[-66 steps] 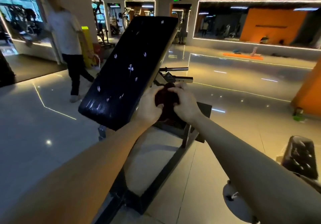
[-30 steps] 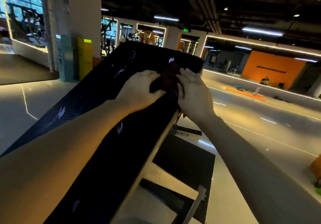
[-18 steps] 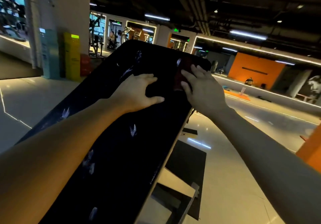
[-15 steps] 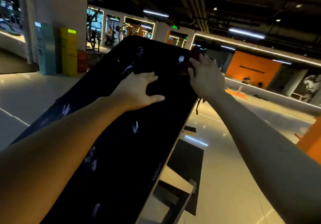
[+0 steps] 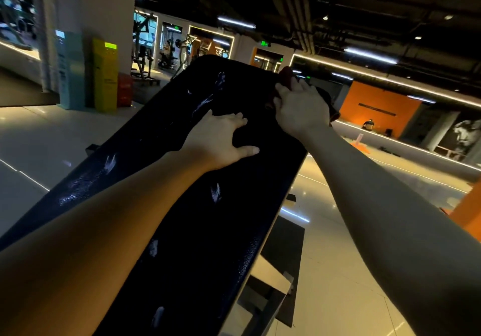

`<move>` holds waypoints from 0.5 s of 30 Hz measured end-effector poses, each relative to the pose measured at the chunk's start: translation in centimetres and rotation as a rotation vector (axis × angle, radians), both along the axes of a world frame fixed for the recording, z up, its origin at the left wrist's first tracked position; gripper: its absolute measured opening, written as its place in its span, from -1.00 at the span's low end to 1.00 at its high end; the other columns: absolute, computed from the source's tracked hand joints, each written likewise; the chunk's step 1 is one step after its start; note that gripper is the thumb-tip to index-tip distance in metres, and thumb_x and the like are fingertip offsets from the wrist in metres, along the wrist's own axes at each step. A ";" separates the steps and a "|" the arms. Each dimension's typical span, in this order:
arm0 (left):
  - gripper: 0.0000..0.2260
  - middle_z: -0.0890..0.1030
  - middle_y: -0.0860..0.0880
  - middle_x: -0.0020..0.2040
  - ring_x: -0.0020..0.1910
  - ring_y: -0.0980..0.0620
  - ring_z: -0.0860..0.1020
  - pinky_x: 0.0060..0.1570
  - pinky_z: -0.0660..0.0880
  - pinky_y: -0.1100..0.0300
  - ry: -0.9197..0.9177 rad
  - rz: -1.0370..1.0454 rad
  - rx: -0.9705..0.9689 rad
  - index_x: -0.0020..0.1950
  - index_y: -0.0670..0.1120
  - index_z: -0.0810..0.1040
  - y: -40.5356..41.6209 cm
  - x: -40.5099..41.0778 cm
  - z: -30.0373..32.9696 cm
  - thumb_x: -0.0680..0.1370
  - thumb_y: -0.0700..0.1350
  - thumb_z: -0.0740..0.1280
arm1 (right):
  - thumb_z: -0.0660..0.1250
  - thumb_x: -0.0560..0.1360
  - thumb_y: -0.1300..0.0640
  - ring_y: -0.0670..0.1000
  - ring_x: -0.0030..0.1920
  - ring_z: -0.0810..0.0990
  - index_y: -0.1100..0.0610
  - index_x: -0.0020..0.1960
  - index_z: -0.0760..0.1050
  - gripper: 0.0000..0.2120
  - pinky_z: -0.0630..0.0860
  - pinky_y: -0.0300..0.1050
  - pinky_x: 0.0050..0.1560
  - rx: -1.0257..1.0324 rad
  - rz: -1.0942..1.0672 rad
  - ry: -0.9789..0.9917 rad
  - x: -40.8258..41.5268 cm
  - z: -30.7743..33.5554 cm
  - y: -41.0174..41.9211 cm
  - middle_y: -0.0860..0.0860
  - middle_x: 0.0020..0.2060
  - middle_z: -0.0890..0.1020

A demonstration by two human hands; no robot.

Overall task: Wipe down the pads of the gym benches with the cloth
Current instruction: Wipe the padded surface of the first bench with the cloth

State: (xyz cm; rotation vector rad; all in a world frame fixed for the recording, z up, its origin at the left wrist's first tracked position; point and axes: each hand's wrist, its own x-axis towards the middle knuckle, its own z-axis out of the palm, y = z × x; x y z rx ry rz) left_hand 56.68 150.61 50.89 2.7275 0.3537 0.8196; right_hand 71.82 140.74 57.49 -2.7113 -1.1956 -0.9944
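Note:
A long black inclined bench pad [image 5: 197,231] runs from the bottom of the view up to its top edge, with pale smudges scattered over it. My left hand [image 5: 221,140] rests flat on the upper middle of the pad, fingers spread. My right hand [image 5: 302,109] presses a dark red cloth [image 5: 286,75] against the pad's top right corner; most of the cloth is hidden under the hand, with one end sticking up and another hanging off the right side.
The bench's metal frame [image 5: 270,286] and a black floor mat [image 5: 289,252] lie below right on the glossy tiled floor. A white pillar [image 5: 106,17], a yellow box [image 5: 105,75] and gym machines [image 5: 145,57] stand at the back left. An orange wall [image 5: 377,111] is at the far right.
My right hand has slid the cloth up the pad to its top right corner. My left hand let go of the cloth and stayed flat on the pad.

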 end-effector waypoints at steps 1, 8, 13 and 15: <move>-0.32 0.21 0.02 0.55 0.52 0.02 0.14 0.48 -0.12 0.12 0.002 0.004 0.006 0.53 -0.04 0.23 0.0 0.0 0.0 0.51 0.24 0.30 | -0.02 0.67 -0.02 0.13 0.54 0.10 0.02 0.55 0.16 -0.54 0.06 0.03 0.52 -0.042 0.034 -0.017 -0.5 -0.5 0.1 0.13 0.55 0.15; -0.33 0.20 0.05 0.55 0.52 0.00 0.09 0.46 -0.14 0.14 -0.006 -0.002 -0.015 0.54 -0.03 0.22 -0.5 -0.5 0.0 0.52 0.21 0.31 | 0.03 0.66 -0.01 0.19 0.50 0.19 0.00 0.52 0.23 -0.57 0.21 0.10 0.42 0.006 0.018 -0.048 1.4 0.2 -4.0 0.12 0.53 0.21; -0.33 0.26 0.00 0.53 0.49 0.01 0.23 0.45 0.06 0.12 -0.019 0.017 0.050 0.51 -0.06 0.28 -0.2 -0.3 -0.1 0.50 0.24 0.31 | 0.00 0.67 -0.02 0.14 0.54 0.11 0.00 0.55 0.16 -0.54 0.05 0.01 0.49 -0.110 0.110 -0.039 -0.2 -0.7 -1.5 0.14 0.55 0.15; -0.33 0.29 0.00 0.51 0.47 0.02 0.27 0.43 0.14 0.13 -0.033 0.018 0.064 0.50 -0.06 0.30 -0.2 -0.2 -0.1 0.49 0.24 0.32 | 0.02 0.67 -0.03 0.10 0.55 0.09 0.00 0.55 0.17 -0.55 0.04 0.00 0.50 -0.159 0.219 -0.059 -0.9 -1.8 -3.4 0.11 0.55 0.15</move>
